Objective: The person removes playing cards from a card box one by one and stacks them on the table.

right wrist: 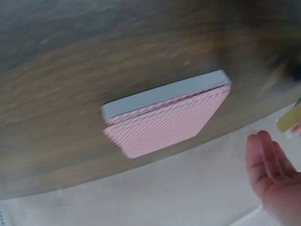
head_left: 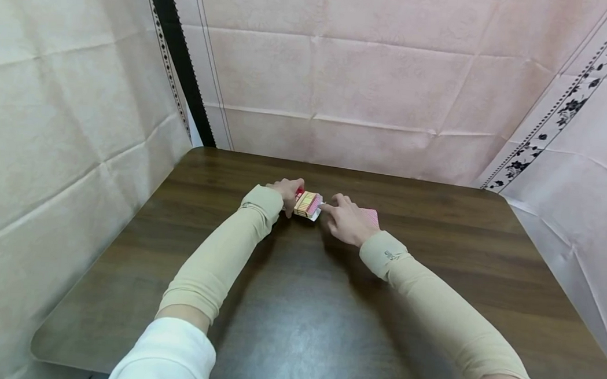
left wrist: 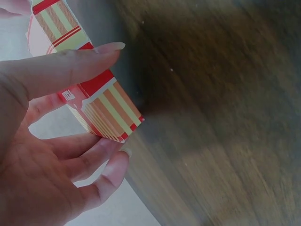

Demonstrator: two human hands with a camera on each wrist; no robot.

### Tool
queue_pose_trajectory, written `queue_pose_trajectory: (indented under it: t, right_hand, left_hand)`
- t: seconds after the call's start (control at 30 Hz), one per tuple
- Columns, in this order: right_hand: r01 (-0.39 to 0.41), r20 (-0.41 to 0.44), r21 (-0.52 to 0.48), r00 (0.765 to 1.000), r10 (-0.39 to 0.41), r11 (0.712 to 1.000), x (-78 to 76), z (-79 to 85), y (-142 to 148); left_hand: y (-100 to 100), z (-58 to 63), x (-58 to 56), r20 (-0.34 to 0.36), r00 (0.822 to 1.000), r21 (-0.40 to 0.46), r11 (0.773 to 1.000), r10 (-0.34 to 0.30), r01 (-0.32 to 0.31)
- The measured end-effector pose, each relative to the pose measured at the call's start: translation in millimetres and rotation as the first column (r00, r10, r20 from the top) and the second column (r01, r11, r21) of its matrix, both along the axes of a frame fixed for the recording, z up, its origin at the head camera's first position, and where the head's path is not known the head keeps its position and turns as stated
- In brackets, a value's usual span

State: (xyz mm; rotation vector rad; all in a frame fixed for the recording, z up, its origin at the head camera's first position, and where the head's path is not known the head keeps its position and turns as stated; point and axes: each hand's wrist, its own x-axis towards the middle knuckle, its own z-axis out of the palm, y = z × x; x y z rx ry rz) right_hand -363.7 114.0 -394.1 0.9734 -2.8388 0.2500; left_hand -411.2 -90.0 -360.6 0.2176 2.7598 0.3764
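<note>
My left hand (head_left: 286,193) grips a red and yellow striped card box (head_left: 308,204) above the table. In the left wrist view the thumb lies across the box (left wrist: 115,110), with fingers behind and under it. The box's right end, with a pale flap, faces my right hand (head_left: 347,220). One digit of that hand reaches to the flap; whether it pinches it is hidden. A deck of playing cards (right wrist: 169,122) with pink patterned backs lies on the table just beyond the right hand, partly covered by it in the head view. Its edges are slightly uneven.
A brown wood-grain table (head_left: 296,305) with rounded corners spreads beneath both arms. Pale creased cloth (head_left: 367,83) hangs behind and at the sides, and a black strip (head_left: 186,60) runs down at the back left.
</note>
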Motion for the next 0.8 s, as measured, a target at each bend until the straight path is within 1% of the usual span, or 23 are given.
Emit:
queue_pose_trajectory:
  t: [0.1,0.27,0.33,0.47,0.53,0.67,0.8]
  right_hand:
    - [-0.005,0.006,0.017,1.0,0.005,1.0,-1.4,-3.7,-7.0]
    - [-0.021,-0.016,-0.009,1.0,0.021,1.0,-3.3,-8.7,-10.3]
    - [-0.032,-0.03,-0.02,0.999,0.031,0.999,-3.5,-9.4,-10.3]
    - [-0.035,-0.043,0.014,0.998,0.035,0.999,-4.0,-10.7,-12.0]
    - [-0.026,-0.033,0.048,0.999,0.028,0.999,-4.3,-11.1,-13.9]
    - [-0.014,0.016,0.102,1.0,0.013,0.995,-3.8,-11.3,-18.1]
    - [-0.022,0.022,0.104,1.0,0.019,0.994,-2.7,-10.8,-20.3]
  left_hand:
    - [3.7,-1.2,-0.7,-0.002,1.0,-0.01,1.0,-0.011,0.011]
    - [3.5,-5.0,-4.3,0.011,1.0,-0.009,1.0,-0.005,0.006]
    - [2.6,-4.1,-3.1,0.012,1.0,0.0,1.0,-0.004,0.004]
    - [4.0,0.2,2.2,-0.002,1.0,0.018,1.0,-0.023,0.023]
    - [5.5,1.4,3.5,-0.014,0.999,0.028,0.999,-0.037,0.037]
    - [7.4,-0.5,0.6,-0.025,0.998,0.031,0.998,-0.056,0.057]
    - [4.5,-2.8,-3.3,-0.03,0.998,0.026,0.998,-0.058,0.059]
